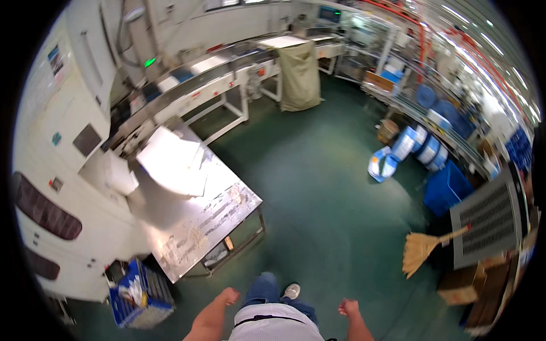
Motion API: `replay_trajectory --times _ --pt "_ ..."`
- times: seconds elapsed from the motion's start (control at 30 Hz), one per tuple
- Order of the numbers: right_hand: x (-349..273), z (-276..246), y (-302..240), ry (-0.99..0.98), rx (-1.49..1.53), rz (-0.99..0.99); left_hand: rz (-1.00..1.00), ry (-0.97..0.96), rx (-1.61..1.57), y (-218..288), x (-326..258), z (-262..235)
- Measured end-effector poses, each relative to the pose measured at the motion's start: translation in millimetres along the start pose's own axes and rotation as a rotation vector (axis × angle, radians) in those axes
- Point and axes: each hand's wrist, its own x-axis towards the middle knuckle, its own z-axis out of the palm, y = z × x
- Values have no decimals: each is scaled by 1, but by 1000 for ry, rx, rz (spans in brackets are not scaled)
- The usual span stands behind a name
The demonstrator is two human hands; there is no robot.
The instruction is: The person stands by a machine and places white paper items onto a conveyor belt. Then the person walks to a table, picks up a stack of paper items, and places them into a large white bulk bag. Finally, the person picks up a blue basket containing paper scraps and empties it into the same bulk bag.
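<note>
White shirt (270, 328) at bottom centre, blue jeans (261, 288) just above. Left hand (229, 296), lower left of centre: loosely curled, nothing visible inside, can't tell how tight. Right hand (348, 307), lower right of centre: same deal. Metal-topped table (190, 224), left half of frame, closest to the left hand, white sheets (173, 162) piled on top. Probably best to step wide of the table edge and watch for the straw broom (420, 250), lower right.
</note>
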Motion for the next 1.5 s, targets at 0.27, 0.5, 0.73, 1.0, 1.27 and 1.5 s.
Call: replay_trajectory --times 0.27,0.5,0.73,1.0,1.27,1.5 --pt "124 70 -334 -46 -453 -384 -156 39 -312 44 16 28" --pt "144 273 -516 -348 -723 -431 21 -183 94 190 69 11" --pt "104 483 -641 -543 -1249 -964 211 29 -307 374 77 -144" --pt "47 753 -744 -902 -1524 -1175 406 400 -1389 436 87 -205" --pt "-19 1003 -804 -1029 -1433 -1488 266 521 -1771 498 163 -285" --pt "-78 1283 -789 -1358 -1016 -1999 128 745 -2248 540 224 -411"
